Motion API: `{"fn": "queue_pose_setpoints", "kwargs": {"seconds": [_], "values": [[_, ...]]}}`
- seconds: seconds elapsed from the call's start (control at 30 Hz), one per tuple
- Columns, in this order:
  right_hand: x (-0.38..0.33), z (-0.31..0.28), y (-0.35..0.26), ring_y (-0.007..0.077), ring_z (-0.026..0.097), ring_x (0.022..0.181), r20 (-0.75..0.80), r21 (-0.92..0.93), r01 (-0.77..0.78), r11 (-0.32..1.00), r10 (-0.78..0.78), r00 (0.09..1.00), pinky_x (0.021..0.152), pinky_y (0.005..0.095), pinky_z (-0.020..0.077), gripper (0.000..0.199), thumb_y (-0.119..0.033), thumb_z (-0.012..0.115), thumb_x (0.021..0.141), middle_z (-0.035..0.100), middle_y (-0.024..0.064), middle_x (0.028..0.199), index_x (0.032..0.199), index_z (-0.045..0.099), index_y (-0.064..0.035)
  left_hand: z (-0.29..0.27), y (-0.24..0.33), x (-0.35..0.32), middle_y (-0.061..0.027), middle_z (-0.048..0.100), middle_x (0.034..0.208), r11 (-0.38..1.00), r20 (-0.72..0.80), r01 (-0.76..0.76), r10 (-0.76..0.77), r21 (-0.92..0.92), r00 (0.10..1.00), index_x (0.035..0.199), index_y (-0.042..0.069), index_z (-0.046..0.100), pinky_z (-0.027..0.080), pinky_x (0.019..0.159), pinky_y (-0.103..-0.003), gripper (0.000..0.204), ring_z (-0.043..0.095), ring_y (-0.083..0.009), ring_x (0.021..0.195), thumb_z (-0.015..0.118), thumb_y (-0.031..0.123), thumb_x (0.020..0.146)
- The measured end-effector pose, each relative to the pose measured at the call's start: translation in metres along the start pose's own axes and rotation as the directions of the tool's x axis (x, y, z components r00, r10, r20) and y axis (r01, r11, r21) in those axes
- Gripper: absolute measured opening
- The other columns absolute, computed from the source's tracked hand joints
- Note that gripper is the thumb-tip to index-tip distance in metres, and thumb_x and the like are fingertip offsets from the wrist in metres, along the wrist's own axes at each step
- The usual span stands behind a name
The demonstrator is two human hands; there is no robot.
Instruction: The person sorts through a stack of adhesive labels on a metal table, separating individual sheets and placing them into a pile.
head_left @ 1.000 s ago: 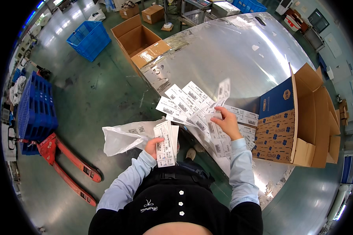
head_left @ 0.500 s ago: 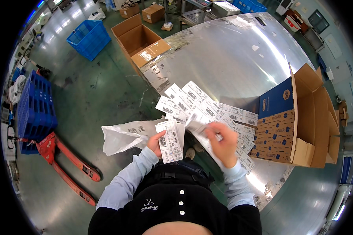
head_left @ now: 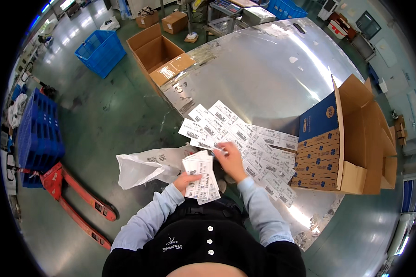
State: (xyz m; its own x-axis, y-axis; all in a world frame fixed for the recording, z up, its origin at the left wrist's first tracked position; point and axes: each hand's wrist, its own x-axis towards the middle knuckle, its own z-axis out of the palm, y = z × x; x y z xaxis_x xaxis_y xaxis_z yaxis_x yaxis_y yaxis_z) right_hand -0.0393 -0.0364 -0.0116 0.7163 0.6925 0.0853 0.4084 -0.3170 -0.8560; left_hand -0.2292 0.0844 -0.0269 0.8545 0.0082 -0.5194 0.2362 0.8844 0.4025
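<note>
My left hand (head_left: 187, 181) grips a fanned stack of white printed labels (head_left: 200, 173) in front of my waist. More labels (head_left: 245, 135) of the same kind lie spread in overlapping rows at the near left edge of the metal table (head_left: 259, 69). My right hand (head_left: 232, 161) is over the table edge beside the stack, with thumb and fingers pinched at the edge of a label in the lower left of the spread. A white plastic bag (head_left: 145, 168) lies to the left of my left hand, its mouth agape.
An open carton with a blue and patterned side (head_left: 320, 143) stands on the table at right. Beyond the table's left edge is an open brown carton (head_left: 159, 55). Leftward are a blue crate (head_left: 100, 53), blue pallets (head_left: 41, 134) and a red pallet jack (head_left: 55, 180).
My right hand has moved left and toward the table edge; the blurred label it held is gone from there. The left hand's stack is lower and more fanned. The whole view has shifted slightly.
</note>
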Motion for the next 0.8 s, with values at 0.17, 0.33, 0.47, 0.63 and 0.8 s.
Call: {"fn": "queue_pose_setpoints", "kwargs": {"seconds": [0.17,0.33,0.47,0.63,0.8], "values": [[0.024,-0.026,0.078,0.0342,0.045,0.105,-0.011,-0.576,-0.131,0.806,0.153,0.988,0.086,0.0445,0.0427,0.058,-0.033,0.081,0.060,0.050,0.0155,0.106,0.104,0.058,-0.0047,-0.006,0.019,-0.014,-0.0140,0.062,0.110,0.981,-0.006,-0.102,0.102,-0.163,0.995,0.122,0.001,0.051,0.054,0.084,-0.042,0.036,0.064,-0.0274,0.096,0.058,0.008,0.087],[0.033,-0.025,0.085,0.0337,0.053,0.101,0.084,-0.570,-0.181,0.801,0.276,0.957,0.084,0.0432,0.0451,0.057,-0.029,0.081,0.061,0.057,0.0174,0.106,0.107,0.057,-0.0041,-0.008,0.022,-0.013,-0.0138,0.063,0.109,0.978,-0.048,-0.103,0.096,-0.182,0.994,0.121,0.002,0.052,0.054,0.083,-0.043,0.035,0.065,-0.0276,0.095,0.057,0.014,0.089],[0.037,-0.037,0.068,0.0330,0.062,0.092,0.055,-0.364,-0.219,0.905,0.255,0.965,0.079,0.0399,0.0491,0.050,-0.019,0.078,0.067,0.065,0.0181,0.100,0.111,0.060,-0.0056,-0.014,0.020,-0.012,-0.0143,0.063,0.110,0.974,-0.088,-0.121,0.106,-0.192,0.990,0.122,0.002,0.052,0.054,0.083,-0.043,0.036,0.064,-0.0282,0.096,0.056,0.015,0.089],[0.046,-0.077,0.026,0.0255,0.064,0.089,0.114,-0.083,0.078,0.993,-0.068,0.991,0.077,0.0305,0.0494,0.058,-0.010,0.073,0.073,0.067,0.0131,0.102,0.127,0.051,-0.0077,-0.020,0.022,-0.006,-0.0144,0.062,0.111,0.971,-0.075,-0.086,0.071,-0.225,0.995,0.124,0.002,0.051,0.052,0.086,-0.043,0.038,0.063,-0.0282,0.099,0.057,0.016,0.089],[0.047,-0.118,-0.055,0.0279,0.057,0.100,0.203,-0.068,0.291,0.954,-0.272,0.941,0.084,0.0320,0.0462,0.065,-0.007,0.073,0.071,0.055,0.0140,0.117,0.130,0.047,-0.0033,-0.017,0.023,-0.003,-0.0141,0.063,0.112,0.974,-0.087,-0.082,0.065,-0.212,0.994,0.125,0.002,0.051,0.052,0.087,-0.043,0.040,0.064,-0.0278,0.098,0.057,0.017,0.089]]}}
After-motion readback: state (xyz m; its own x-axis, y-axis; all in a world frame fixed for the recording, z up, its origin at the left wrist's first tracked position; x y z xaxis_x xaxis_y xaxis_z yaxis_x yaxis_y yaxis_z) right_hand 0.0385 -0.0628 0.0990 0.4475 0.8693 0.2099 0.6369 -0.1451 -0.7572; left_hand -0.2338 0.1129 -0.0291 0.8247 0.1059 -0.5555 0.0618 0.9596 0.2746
